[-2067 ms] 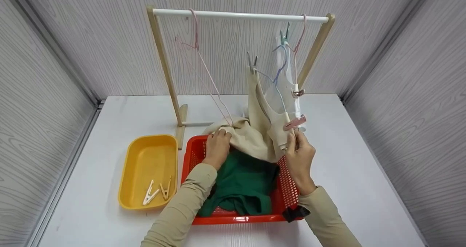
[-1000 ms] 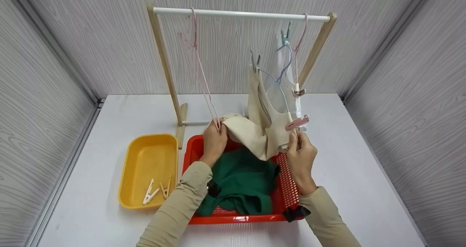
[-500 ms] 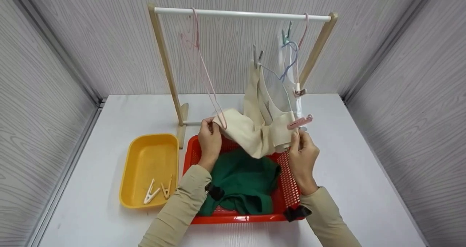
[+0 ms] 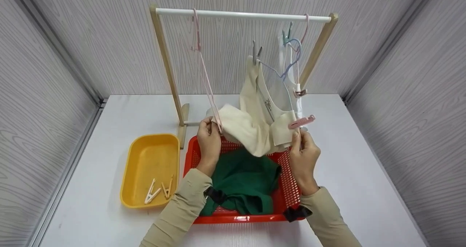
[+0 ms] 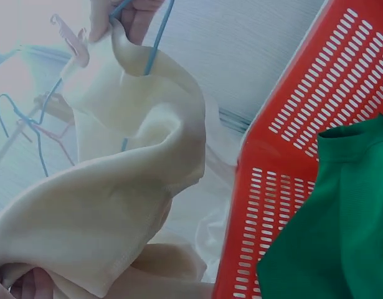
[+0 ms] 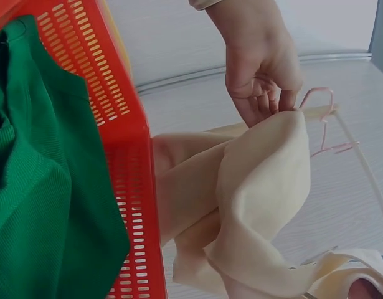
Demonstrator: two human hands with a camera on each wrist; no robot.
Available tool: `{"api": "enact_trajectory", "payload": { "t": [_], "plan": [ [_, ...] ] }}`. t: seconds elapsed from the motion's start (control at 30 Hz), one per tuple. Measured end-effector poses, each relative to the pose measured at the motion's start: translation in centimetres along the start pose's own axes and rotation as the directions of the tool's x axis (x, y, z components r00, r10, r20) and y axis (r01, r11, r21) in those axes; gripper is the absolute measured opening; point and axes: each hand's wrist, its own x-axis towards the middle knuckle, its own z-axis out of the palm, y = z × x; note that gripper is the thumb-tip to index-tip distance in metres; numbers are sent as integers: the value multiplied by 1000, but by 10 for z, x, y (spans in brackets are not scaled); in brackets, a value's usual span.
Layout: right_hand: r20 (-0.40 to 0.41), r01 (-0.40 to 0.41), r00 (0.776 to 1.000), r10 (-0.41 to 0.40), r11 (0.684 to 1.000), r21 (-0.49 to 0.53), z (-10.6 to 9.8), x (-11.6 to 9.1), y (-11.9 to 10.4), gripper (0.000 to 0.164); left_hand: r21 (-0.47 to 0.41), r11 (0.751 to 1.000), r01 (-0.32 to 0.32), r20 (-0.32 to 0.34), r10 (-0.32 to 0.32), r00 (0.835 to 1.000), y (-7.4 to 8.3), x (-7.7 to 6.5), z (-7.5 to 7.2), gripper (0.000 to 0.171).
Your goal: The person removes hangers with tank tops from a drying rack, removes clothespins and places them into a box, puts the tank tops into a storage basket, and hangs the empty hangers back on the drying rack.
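A cream sleeveless garment (image 4: 240, 127) hangs on a blue wire hanger (image 4: 293, 61), clipped at the far shoulder by a grey clothespin (image 4: 255, 54) and at the near one by a pink clothespin (image 4: 301, 122). My left hand (image 4: 210, 139) pinches a lower edge of the cloth, beside the end of a pink hanger (image 4: 206, 76) hooked on the rail. Just below the pink clothespin, my right hand (image 4: 305, 152) grips the blue hanger's end together with the garment's strap. From the left wrist view, the cloth (image 5: 110, 205) stretches between both hands. The blue hook is off the rail.
A red basket (image 4: 251, 219) with a green garment (image 4: 242, 181) stands in front. To its left, a yellow tray (image 4: 145, 148) holds a white clothespin (image 4: 151, 192) and a tan clothespin (image 4: 167, 188). Behind, a white garment (image 4: 282, 54) hangs at the right of the rack's white rail (image 4: 236, 13).
My left hand has gone from bunched cloth over the basket to the garment's edge, drawing it up and left. The pink hanger has swung. The blue hanger has tilted slightly; my right hand keeps its grip.
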Motion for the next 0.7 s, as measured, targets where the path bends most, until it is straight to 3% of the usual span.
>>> {"api": "enact_trajectory", "payload": {
  "t": [0.23, 0.37, 0.47, 0.53, 0.6, 0.7],
  "plan": [
    [-3, 4, 1000, -4, 1000, 4, -1, 0, 0, 15, -83, 997, -6, 34, 9, 999, 11, -7, -1, 25],
    [-1, 12, 1000, -12, 1000, 1, -1, 0, 1, 14, -133, 989, 65, 27, -62, 998, 15, -14, 1, 25],
    [3, 26, 1000, -26, 1000, 3, -1, 0, 1, 14, -251, 955, 160, 45, -154, 987, 15, -21, 4, 23],
    [9, 33, 999, -33, 999, 6, -1, -1, 2, 14, -317, 929, 192, 69, -180, 981, 13, -25, 7, 20],
    [13, 36, 999, -36, 999, 8, -1, -1, 3, 14, -354, 908, 222, 108, -196, 975, 10, -30, 10, 21],
    [13, 37, 999, -37, 999, 14, 0, -1, 4, 15, -349, 901, 259, 166, -212, 963, 8, -39, 12, 24]
  ]
}}
